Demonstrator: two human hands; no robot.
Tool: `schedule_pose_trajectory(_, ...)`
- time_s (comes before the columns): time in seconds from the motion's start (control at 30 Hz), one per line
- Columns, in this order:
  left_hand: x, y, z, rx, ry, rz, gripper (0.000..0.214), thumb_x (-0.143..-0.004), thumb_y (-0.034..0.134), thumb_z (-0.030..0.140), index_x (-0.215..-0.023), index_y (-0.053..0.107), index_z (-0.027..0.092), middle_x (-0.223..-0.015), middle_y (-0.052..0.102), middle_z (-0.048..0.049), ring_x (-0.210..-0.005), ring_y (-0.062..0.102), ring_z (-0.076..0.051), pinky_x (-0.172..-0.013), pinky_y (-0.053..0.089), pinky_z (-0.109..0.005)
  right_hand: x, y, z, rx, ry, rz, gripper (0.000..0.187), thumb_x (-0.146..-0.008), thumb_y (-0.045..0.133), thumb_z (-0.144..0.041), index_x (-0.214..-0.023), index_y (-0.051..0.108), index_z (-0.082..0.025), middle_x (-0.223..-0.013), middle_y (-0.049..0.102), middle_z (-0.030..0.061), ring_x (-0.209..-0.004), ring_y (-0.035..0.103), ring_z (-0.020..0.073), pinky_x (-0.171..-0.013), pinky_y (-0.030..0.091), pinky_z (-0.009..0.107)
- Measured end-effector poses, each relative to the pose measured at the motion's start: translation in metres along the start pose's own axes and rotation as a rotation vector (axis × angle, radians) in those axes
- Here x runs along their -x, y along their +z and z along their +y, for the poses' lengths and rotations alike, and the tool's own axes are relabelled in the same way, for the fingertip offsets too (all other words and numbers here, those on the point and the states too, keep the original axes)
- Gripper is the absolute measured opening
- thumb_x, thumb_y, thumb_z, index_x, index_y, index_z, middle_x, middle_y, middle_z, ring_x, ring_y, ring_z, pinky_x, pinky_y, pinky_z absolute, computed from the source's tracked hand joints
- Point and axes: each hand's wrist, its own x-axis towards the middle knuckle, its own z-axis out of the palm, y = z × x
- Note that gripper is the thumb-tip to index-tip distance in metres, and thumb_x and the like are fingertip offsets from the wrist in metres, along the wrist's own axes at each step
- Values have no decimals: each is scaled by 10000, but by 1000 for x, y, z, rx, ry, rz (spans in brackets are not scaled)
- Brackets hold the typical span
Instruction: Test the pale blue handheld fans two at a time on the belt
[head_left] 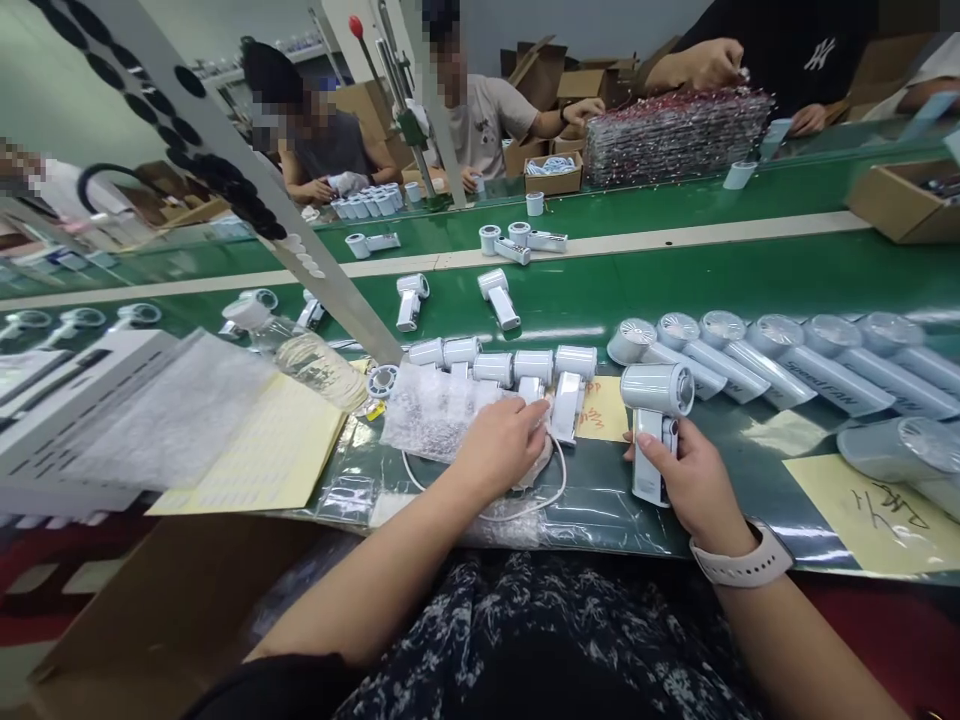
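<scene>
My right hand [697, 475] is closed around the handle of a light blue handheld fan [657, 390], held upright above the table edge with its round head at the top. My left hand [499, 440] lies over a sheet of bubble wrap [427, 405], its fingers loosely bent and somewhat apart, the fingertips close to the handle of another fan [568, 408]. Several more fans stick out from beneath and behind the wrap. A white cable [564, 470] loops on the table under my left hand.
Wrapped fans [810, 365] line the right side, beside a yellow paper [877, 520] with handwriting. A water bottle [307, 355] leans at left by a metal post [300, 240]. Loose fans [499, 298] lie on the green belt [600, 280]. Several people work opposite, near stacked wired parts [675, 140].
</scene>
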Motion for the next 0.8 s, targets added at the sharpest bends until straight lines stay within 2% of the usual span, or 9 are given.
schedule_pose_trajectory(0.17,5,-4,-2,66,-45,-14,448,-918,408,117,-1342,547,154,-988,689,-97,-928,626,-235,-838,513,-391,-1,-3,-3,11,70,-27,431,-817,658,-572,-1020,643,-192,-834,758,92,-798,695,300,-722,522,420)
schedule_pose_trajectory(0.27,9,-12,-6,298,-135,-21,520,-927,404,141,-1445,427,175,-929,674,-52,-838,618,-203,-776,500,-355,2,-2,-10,55,48,-8,399,-824,644,-546,-1008,637,-192,-835,755,89,-796,688,302,-711,516,408)
schedule_pose_trajectory(0.37,14,-19,-11,525,-192,-20,516,-924,433,165,-1435,441,228,-870,620,-7,-773,588,-175,-754,478,-328,11,5,-23,169,-14,-2,391,-829,641,-514,-1052,651,-193,-871,754,87,-793,682,298,-683,519,382)
schedule_pose_trajectory(0.43,18,-21,-13,602,-205,-17,500,-915,460,164,-1407,479,251,-871,602,3,-779,574,-166,-767,471,-324,19,12,-33,200,-79,-94,403,-843,634,-497,-1107,659,-193,-941,758,92,-821,683,294,-697,527,372)
schedule_pose_trajectory(0.5,20,-20,-14,682,-212,-22,503,-905,483,154,-1396,493,266,-873,600,8,-789,568,-161,-783,467,-326,24,22,-44,176,-144,-259,449,-872,610,-494,-1207,643,-197,-1078,754,102,-892,689,296,-753,538,379)
schedule_pose_trajectory(0.6,23,-17,-18,910,-260,-10,543,-866,538,130,-1390,491,263,-847,600,11,-787,567,-158,-775,461,-318,25,36,-53,167,-183,-444,536,-914,558,-502,-1362,569,-210,-1280,698,112,-1020,684,318,-844,539,425)
schedule_pose_trajectory(0.73,24,-17,-27,1268,-397,106,527,-839,575,168,-1358,506,225,-726,522,40,-678,510,-129,-708,434,-279,18,47,-50,266,-199,-428,529,-930,528,-490,-1368,576,-196,-1280,703,130,-1089,681,351,-886,543,482)
schedule_pose_trajectory(0.8,24,-21,-29,1289,-409,150,526,-830,566,175,-1350,508,218,-693,476,55,-644,471,-122,-689,414,-272,16,49,-46,336,-269,-412,483,-925,543,-455,-1337,603,-209,-1263,712,125,-1110,680,350,-885,555,478)
